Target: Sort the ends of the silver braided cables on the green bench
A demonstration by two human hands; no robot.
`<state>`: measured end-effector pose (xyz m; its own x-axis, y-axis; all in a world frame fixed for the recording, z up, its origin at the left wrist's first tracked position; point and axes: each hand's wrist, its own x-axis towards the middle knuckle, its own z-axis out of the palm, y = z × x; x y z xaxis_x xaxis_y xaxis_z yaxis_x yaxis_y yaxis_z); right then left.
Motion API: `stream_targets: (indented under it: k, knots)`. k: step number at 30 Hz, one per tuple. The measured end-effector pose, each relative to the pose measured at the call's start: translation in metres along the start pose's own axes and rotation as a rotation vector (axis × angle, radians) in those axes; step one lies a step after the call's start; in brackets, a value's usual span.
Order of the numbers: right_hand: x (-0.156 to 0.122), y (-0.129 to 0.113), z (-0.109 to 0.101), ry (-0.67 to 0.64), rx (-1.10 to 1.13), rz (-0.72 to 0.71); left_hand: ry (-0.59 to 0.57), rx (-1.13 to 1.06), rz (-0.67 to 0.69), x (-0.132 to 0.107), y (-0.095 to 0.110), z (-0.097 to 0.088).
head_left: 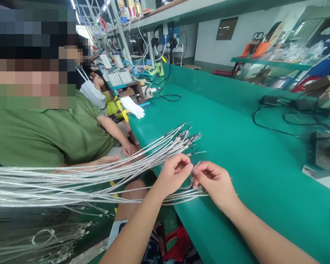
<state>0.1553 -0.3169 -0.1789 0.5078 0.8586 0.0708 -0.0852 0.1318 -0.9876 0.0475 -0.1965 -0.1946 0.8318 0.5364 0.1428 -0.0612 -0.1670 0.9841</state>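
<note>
A long bundle of silvery cables [143, 165] runs in from the left and ends over the green table [209, 121], its stripped wire tips fanned out. My left hand [177, 172] is closed in a pinch at the end of one cable. Facing it, my right hand [213, 181] pinches the thin bare wires [196, 167] of the same cable end. Thumbs and forefingers nearly meet there, so the exact grip is partly hidden. Several more cables [178, 198] pass beneath both hands and rest on the table edge.
Beside me on the left sits a co-worker in a green shirt [85, 135]. A white glove [132, 106] lies at the table's edge near a small machine [132, 88]. Black cords with adapters [269, 101] lie at the right. More cables [57, 238] hang lower left.
</note>
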Motion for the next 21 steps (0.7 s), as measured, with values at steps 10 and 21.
stream_targets:
  k: [10,21]
  knots:
    - [0.002,0.01,0.002,0.065,-0.023,-0.012,-0.024,0.057,0.037,0.0,0.006,0.001]
    - [-0.001,0.01,-0.005,-0.03,0.117,0.023,-0.083,0.131,0.107,0.001,0.014,0.007]
